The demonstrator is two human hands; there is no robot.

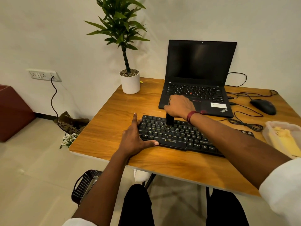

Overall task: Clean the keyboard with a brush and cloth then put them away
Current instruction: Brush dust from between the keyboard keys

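Observation:
A black keyboard (179, 136) lies across the front middle of the wooden table (114, 128). My right hand (178, 106) grips a black brush (169, 119) from above, and the bristle end stands on the keys in the upper middle rows. My left hand (136, 137) rests on the keyboard's left end, fingers spread straight, thumb along the front edge. A yellow cloth (283, 139) lies inside a clear plastic box (267, 128) at the table's right edge.
An open black laptop (200, 75) stands behind the keyboard. A potted plant (130, 80) is at the back left, a black mouse (263, 106) with cables at the back right. A dark basket (86, 185) sits on the floor under my left arm.

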